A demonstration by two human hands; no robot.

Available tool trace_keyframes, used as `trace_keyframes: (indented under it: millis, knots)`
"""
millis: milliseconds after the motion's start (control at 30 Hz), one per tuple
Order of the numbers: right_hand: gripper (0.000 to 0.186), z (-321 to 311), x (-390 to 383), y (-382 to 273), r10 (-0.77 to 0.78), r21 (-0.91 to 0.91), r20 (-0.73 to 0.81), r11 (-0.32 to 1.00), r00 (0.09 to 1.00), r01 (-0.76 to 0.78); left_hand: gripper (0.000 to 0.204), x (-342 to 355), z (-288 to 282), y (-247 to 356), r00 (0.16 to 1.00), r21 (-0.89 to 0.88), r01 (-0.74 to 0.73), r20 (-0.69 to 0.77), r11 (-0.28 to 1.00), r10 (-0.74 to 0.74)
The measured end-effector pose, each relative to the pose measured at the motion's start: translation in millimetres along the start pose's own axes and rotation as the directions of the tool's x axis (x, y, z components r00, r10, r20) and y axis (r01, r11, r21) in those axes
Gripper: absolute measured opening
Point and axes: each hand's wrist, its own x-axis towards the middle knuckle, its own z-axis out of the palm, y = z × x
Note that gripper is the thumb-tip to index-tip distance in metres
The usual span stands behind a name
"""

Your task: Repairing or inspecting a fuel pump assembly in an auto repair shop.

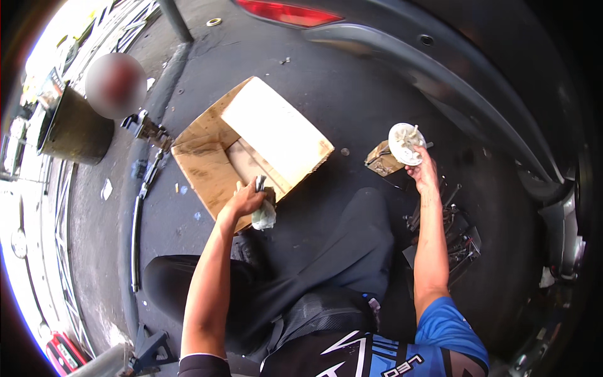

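My left hand point(248, 198) is closed on a small metal object point(260, 183) with a pale plastic bag point(263, 215) hanging from it, over the near edge of an open cardboard box point(282, 132). I cannot make out what the metal piece is. My right hand point(421, 167) grips a white round plastic part point(403, 138) with small stems on its top, held upright to the right of the box. Behind and below that part is a small worn cardboard carton point(380, 160); I cannot tell if they touch. The big box's bottom shows bare cardboard.
A dark car bumper point(458, 69) with a red reflector point(289, 11) arches over the top and right. Hand tools point(465, 242) lie by my right forearm. At left are a jack with a long handle point(137, 239), a black bin point(78, 129) and a blurred round patch. A post point(176, 19) stands behind.
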Motion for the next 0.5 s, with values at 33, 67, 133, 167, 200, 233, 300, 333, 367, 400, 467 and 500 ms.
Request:
trace_keyframes:
  millis: [33, 67, 133, 167, 200, 233, 300, 333, 367, 400, 467, 500]
  knots:
    - [0.042, -5, 0, 3, -0.007, 0.017, 0.010, 1.000, 1.000, 0.007, 0.068, 2, 10, 12, 0.999, 0.137, -0.003, 0.036, 0.991, -0.003]
    - [0.041, -11, 2, 4, -0.008, 0.009, -0.001, 1.000, 1.000, 0.008, 0.071, 6, 21, 25, 0.997, 0.272, -0.017, 0.074, 0.962, -0.004]
    - [0.041, -8, 2, 7, -0.004, 0.029, -0.009, 1.000, 1.000, 0.005, 0.068, 13, 38, 28, 0.982, 0.099, -0.188, 0.044, 0.977, 0.184]
    - [0.041, -13, 0, 5, -0.007, 0.022, -0.011, 1.000, 1.000, 0.007, 0.068, 19, 55, 37, 0.982, -0.051, -0.180, 0.044, 0.982, 0.182]
    - [0.041, -10, -2, 5, -0.024, 0.036, -0.006, 0.999, 1.000, 0.024, 0.068, 28, 69, 38, 0.985, -0.195, -0.161, 0.029, 0.968, 0.170]
    - [0.041, 3, -3, 0, -0.024, 0.041, 0.017, 0.999, 1.000, 0.023, 0.069, 43, 79, 24, 0.969, -0.350, -0.182, 0.095, 0.919, 0.228]
    - [0.041, -9, -9, -1, -0.024, 0.023, -0.015, 0.999, 1.000, 0.025, 0.062, 62, 121, 41, 0.968, -0.348, -0.177, 0.106, 0.921, 0.226]
    - [0.041, -11, -11, 0, -0.022, 0.025, -0.019, 0.999, 1.000, 0.022, 0.060, 73, 141, 48, 0.971, -0.331, -0.168, 0.107, 0.928, 0.214]
    - [0.041, -14, -10, 0, -0.022, 0.025, -0.022, 0.999, 1.000, 0.022, 0.058, 83, 162, 58, 0.985, -0.410, -0.124, 0.059, 0.903, 0.162]
    - [0.041, -16, -10, 0, -0.026, 0.022, -0.028, 0.999, 0.999, 0.027, 0.056, 91, 181, 66, 0.994, -0.487, -0.081, 0.020, 0.869, 0.104]
    - [0.041, -11, -10, 1, -0.010, 0.004, -0.018, 1.000, 1.000, 0.010, 0.075, 102, 195, 62, 0.987, -0.323, -0.149, -0.106, 0.934, 0.121]
    - [0.040, -14, -11, 3, 0.001, -0.017, -0.020, 1.000, 1.000, -0.002, 0.078, 101, 199, 63, 0.991, -0.180, -0.085, -0.117, 0.980, 0.064]
